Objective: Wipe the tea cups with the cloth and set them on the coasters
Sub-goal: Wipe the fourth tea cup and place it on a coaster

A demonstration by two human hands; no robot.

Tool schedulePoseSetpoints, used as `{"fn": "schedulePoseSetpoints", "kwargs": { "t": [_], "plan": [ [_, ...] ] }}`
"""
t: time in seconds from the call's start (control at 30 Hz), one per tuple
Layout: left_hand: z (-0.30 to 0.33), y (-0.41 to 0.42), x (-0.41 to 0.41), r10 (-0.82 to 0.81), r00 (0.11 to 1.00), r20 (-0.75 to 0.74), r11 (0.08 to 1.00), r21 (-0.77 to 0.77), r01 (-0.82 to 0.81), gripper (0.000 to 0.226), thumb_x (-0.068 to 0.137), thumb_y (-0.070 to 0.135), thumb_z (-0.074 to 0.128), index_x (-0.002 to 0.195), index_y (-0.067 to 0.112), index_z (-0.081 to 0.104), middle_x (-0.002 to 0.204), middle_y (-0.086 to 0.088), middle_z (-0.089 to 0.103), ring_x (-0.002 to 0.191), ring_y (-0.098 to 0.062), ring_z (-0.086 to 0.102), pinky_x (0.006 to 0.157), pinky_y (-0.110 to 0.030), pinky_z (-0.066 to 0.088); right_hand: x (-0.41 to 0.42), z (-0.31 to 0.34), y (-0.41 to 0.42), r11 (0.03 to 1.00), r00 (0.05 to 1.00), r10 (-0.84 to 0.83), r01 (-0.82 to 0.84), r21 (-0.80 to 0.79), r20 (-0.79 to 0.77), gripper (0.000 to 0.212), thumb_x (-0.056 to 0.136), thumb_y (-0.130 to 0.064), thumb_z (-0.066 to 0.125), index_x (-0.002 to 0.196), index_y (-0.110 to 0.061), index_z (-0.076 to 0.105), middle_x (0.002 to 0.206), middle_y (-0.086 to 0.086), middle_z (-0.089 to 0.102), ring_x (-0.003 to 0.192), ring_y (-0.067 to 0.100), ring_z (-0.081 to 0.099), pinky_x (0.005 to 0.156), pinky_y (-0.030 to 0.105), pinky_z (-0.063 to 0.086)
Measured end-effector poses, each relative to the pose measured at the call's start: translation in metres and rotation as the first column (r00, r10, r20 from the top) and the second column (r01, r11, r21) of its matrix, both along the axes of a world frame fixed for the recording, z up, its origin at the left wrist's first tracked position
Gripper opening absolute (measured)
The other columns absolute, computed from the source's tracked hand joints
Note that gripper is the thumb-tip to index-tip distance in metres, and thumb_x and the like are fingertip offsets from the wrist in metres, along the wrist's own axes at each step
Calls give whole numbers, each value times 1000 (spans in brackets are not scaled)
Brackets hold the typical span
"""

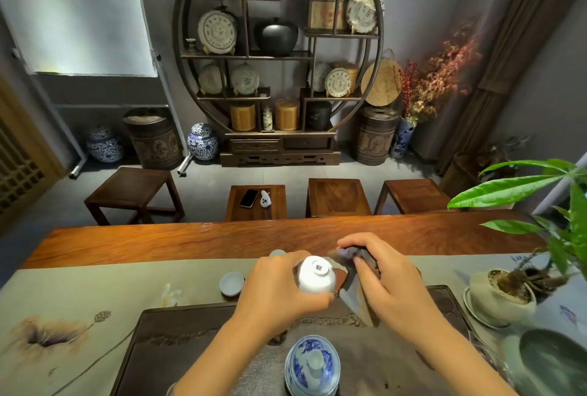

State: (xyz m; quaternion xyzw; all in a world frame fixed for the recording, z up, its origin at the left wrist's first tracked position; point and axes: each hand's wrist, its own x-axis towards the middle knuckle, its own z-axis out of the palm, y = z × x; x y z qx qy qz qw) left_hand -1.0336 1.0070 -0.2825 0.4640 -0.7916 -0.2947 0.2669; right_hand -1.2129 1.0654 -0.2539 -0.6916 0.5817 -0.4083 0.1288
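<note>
Left hand (pixel 273 291) gripping a glossy white porcelain tea cup (pixel 316 275), tilted, foot ring with blue mark facing up, above the dark carved wooden tea tray (pixel 190 332). Right hand (pixel 381 271) clutching crumpled grey cloth (pixel 352 256), just right of the cup. Pale cup (pixel 232 283) upright on coaster, far left.
</note>
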Motion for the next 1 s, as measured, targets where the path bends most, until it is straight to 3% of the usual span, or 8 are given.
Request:
{"fn": "schedulePoseSetpoints", "kwargs": {
  "t": [0.17, 0.3, 0.4, 0.53, 0.63, 0.7, 0.9, 1.0],
  "plan": [
    [1, 4, -8, -7, 1000, 5, 1000, -29, 7, 34, 61, 47, 73, 90, 29, 68, 78, 11, 70, 74, -5, 63, 62, -27, 50, 11, -13, -2, 1000, 997, -28, 29, 3, -77, 30, 83, -13, 69, 112, -21, 63, 105, -12, 67, 94, 0, 62, 78, 5, 44],
    [-3, 3, -9, 7, 1000, 14, 998, -69, -6, 29, 62, 43, 69, 81, 22, 63, 71, 3, 65, 68, -12, 58, 60, -33, 46, 15, -15, 0, 998, 991, 38, -45, -49, -128, 22, 82, -10, 72, 102, -19, 68, 101, -11, 67, 96, 4, 61, 80, 20, 50],
    [-5, 2, -6, 18, 1000, 16, 997, -76, -16, 28, 63, 47, 66, 83, 27, 63, 70, 7, 66, 68, -7, 59, 57, -30, 47, 15, -15, 3, 996, 973, 70, -79, -35, -222, 14, 88, -18, 66, 102, -20, 66, 101, -10, 62, 93, 8, 58, 77, 26, 49],
    [-3, -5, 1, 66, 997, -33, 997, -39, -68, 36, 60, 53, 67, 90, 32, 69, 80, 11, 71, 77, -4, 66, 66, -38, 55, 6, -11, 7, 993, 984, 112, -107, 42, -136, 16, 88, -17, 64, 103, -22, 68, 98, -11, 63, 92, 3, 59, 76, 28, 50],
    [0, -7, 0, 57, 998, 14, 995, -83, -56, 39, 60, 56, 65, 92, 35, 67, 81, 15, 71, 78, -1, 65, 67, -35, 55, 0, -4, 3, 998, 996, -51, 48, -39, -70, 18, 87, -13, 65, 103, -20, 69, 98, -8, 65, 93, 4, 60, 77, 27, 50],
    [1, -4, -4, 23, 999, 38, 995, -98, -19, 36, 61, 56, 66, 90, 34, 65, 78, 15, 70, 75, -2, 64, 64, -33, 53, 5, -1, -1, 996, 990, -79, 73, -55, -121, 18, 88, -14, 65, 105, -17, 68, 99, -5, 63, 94, 8, 59, 77, 27, 50],
    [0, 0, -15, -4, 992, 127, 991, -132, 21, 28, 64, 53, 61, 74, 28, 53, 66, 10, 57, 66, -8, 52, 53, -24, 38, 10, -6, -4, 1000, 974, 29, -27, 14, -226, 19, 89, -16, 62, 107, -19, 66, 101, -7, 57, 96, 10, 54, 80, 25, 47],
    [-4, 0, -13, 16, 985, 175, 991, -137, 9, 29, 67, 49, 62, 77, 22, 56, 68, 5, 60, 65, -12, 55, 54, -27, 41, 12, -8, 0, 995, 961, 95, -81, 65, -260, 17, 93, -22, 57, 107, -17, 65, 100, -4, 55, 93, 12, 53, 78, 29, 47]
  ]
}}
